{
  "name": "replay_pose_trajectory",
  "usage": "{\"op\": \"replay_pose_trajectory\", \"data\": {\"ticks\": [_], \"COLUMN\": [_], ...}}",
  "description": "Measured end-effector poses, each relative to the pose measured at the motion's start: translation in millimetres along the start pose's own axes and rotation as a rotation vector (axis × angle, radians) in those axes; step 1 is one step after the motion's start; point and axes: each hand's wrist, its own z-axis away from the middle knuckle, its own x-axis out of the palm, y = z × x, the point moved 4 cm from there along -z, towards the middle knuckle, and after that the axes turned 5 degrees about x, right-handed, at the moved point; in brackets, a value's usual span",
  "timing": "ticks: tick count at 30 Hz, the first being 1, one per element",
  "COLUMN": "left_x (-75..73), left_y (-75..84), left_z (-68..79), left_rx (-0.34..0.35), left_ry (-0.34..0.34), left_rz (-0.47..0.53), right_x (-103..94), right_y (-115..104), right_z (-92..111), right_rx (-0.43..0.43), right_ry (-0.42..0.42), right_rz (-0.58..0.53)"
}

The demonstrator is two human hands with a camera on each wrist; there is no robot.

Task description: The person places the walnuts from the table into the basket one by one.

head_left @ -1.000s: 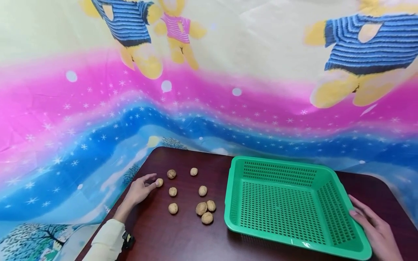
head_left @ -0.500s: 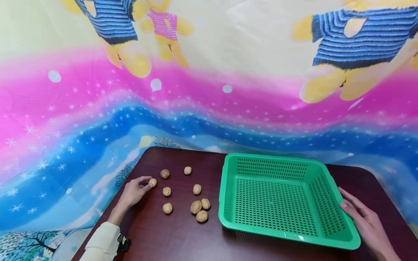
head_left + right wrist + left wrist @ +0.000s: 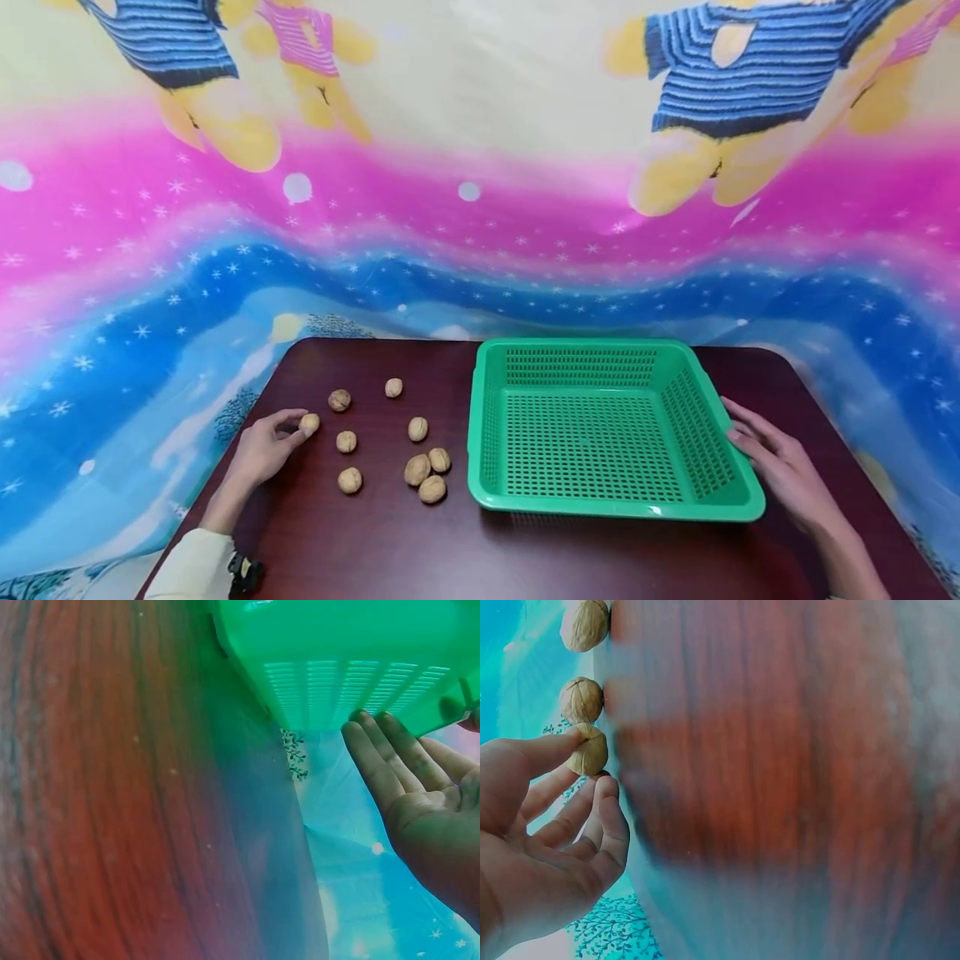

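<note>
A: Far left?
B: Left hand [image 3: 262,448], thumb and fingertip clamped on a nut [image 3: 310,423] near the left edge of the table [image 3: 367,550]. Tips only, probably because it's small and round. Can't tell if it's lifted.
A: Next?
B: Five loose nuts [image 3: 346,442], spaced apart, which likely leaves finger room. Then a cluster [image 3: 417,470] of three, touching.
A: Basket [image 3: 615,505]?
B: Right of the cluster, open side up.
A: Right hand [image 3: 783,471]?
B: Fingers straight, slightly apart, against the basket's outer wall, thumb at the rim. Looks like steadying; pressure, can't tell.
</note>
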Motion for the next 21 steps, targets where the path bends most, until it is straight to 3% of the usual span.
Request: {"op": "replay_pose_trajectory", "data": {"ticks": [9, 21], "left_x": [-10.6, -8.4], "left_y": [10.7, 59.4], "left_z": [0.7, -11.3], "left_rx": [0.024, 0.097], "left_ry": [0.04, 0.088], "left_rz": [0.001, 0.045], "right_x": [-0.7, 1.2], "right_y": [1.7, -1.1], "right_z": [0.6, 3.1], "right_rx": [0.001, 0.005], "right_ry": [-0.024, -0.035], "right_rz": [-0.004, -0.001]}}
